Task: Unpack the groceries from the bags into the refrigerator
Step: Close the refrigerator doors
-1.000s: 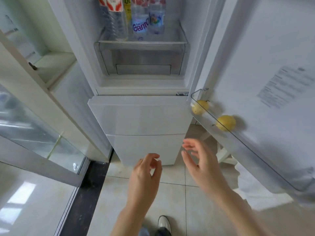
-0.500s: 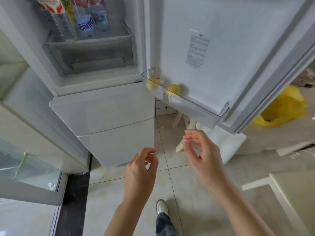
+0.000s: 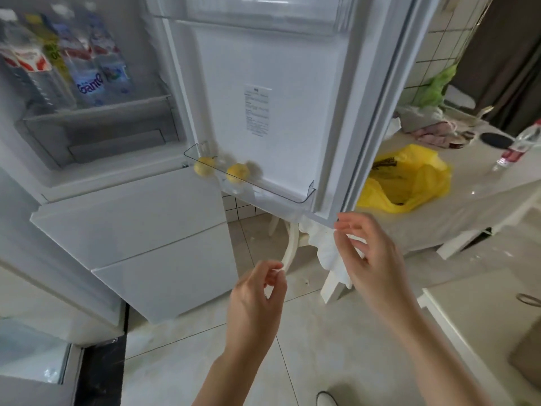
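The white refrigerator stands open, its door point(image 3: 272, 112) swung out to the right. Two yellow lemons point(image 3: 236, 172) lie in the door's lowest clear bin point(image 3: 307, 191). Several water bottles point(image 3: 87, 68) stand on a shelf inside at upper left. A yellow grocery bag point(image 3: 409, 177) lies open on the white table point(image 3: 480, 183) behind the door. My left hand point(image 3: 257, 300) hovers over the floor, empty, fingers loosely curled. My right hand point(image 3: 371, 259) is raised just below the door's lower corner, fingers apart, holding nothing.
Closed white freezer drawers point(image 3: 140, 235) sit below the open compartment. On the table are a plastic bottle point(image 3: 518, 148), a green bag point(image 3: 436, 89) and crumpled cloths point(image 3: 433, 133). A white tablecloth corner point(image 3: 328, 250) hangs down. A second white surface point(image 3: 486, 317) is at right.
The view has swung right, bringing the table and yellow bag into sight. My right hand has risen toward the door's lower corner; both hands stay empty.
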`<action>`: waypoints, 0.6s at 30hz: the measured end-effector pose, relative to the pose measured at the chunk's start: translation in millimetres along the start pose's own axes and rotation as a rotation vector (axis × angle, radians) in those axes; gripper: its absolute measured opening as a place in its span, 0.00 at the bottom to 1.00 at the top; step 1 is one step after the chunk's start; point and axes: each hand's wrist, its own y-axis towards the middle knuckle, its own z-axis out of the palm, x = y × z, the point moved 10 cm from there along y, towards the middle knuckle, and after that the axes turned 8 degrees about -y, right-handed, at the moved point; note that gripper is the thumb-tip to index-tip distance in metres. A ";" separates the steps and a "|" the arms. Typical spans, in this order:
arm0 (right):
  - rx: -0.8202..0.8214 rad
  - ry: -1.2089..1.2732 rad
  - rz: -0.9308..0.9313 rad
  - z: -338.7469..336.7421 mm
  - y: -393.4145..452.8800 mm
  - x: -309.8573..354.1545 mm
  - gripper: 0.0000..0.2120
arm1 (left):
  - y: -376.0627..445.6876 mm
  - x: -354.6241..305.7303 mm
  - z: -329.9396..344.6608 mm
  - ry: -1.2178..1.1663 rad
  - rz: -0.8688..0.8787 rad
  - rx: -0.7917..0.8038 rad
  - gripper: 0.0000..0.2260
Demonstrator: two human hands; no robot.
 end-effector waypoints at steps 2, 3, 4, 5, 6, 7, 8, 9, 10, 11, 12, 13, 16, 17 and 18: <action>-0.022 0.000 -0.019 -13.0 14.3 -5.1 0.09 | 7.2 -10.9 15.9 -0.006 0.021 -0.007 0.09; -0.030 -0.003 -0.030 -19.5 21.7 -8.5 0.09 | 11.2 -17.0 24.2 -0.006 0.039 -0.014 0.09; -0.034 -0.007 -0.042 -25.7 29.9 -12.7 0.09 | 16.1 -22.5 33.4 0.001 0.054 -0.020 0.10; -0.033 -0.006 -0.051 -31.6 38.4 -17.0 0.09 | 21.5 -26.9 43.3 0.011 0.062 -0.026 0.09; -0.030 -0.001 -0.061 -37.8 47.6 -21.3 0.09 | 27.4 -31.4 53.3 0.020 0.061 -0.034 0.06; -0.027 0.005 -0.072 -43.8 57.6 -26.3 0.09 | 33.4 -36.0 62.9 0.028 0.061 -0.048 0.04; -0.028 0.007 -0.086 -49.9 68.4 -30.4 0.10 | 39.7 -41.6 71.3 0.037 0.067 -0.068 0.03; -0.034 0.001 -0.103 -56.0 79.5 -34.5 0.10 | 46.2 -47.3 79.2 0.043 0.076 -0.089 0.03; -0.043 -0.011 -0.121 -61.5 91.0 -38.7 0.10 | 52.9 -53.1 86.4 0.048 0.082 -0.111 0.03; -0.053 -0.019 -0.137 -66.8 102.7 -42.6 0.11 | 60.0 -59.0 93.2 0.052 0.088 -0.136 0.03; -0.065 -0.021 -0.149 -72.1 114.4 -46.7 0.11 | 67.4 -64.4 99.4 0.056 0.091 -0.160 0.03; -0.077 -0.017 -0.161 -77.2 125.7 -50.2 0.12 | 74.7 -68.7 105.6 0.059 0.090 -0.182 0.04; -0.079 -0.010 -0.194 -87.5 155.6 -56.4 0.17 | 94.0 -83.4 123.3 0.048 0.089 -0.230 0.06; -0.067 -0.007 -0.194 -88.2 164.7 -58.5 0.19 | 99.3 -87.9 127.9 0.044 0.085 -0.245 0.07; -0.054 -0.009 -0.196 -87.7 173.4 -59.4 0.20 | 104.4 -92.5 131.5 0.047 0.083 -0.264 0.09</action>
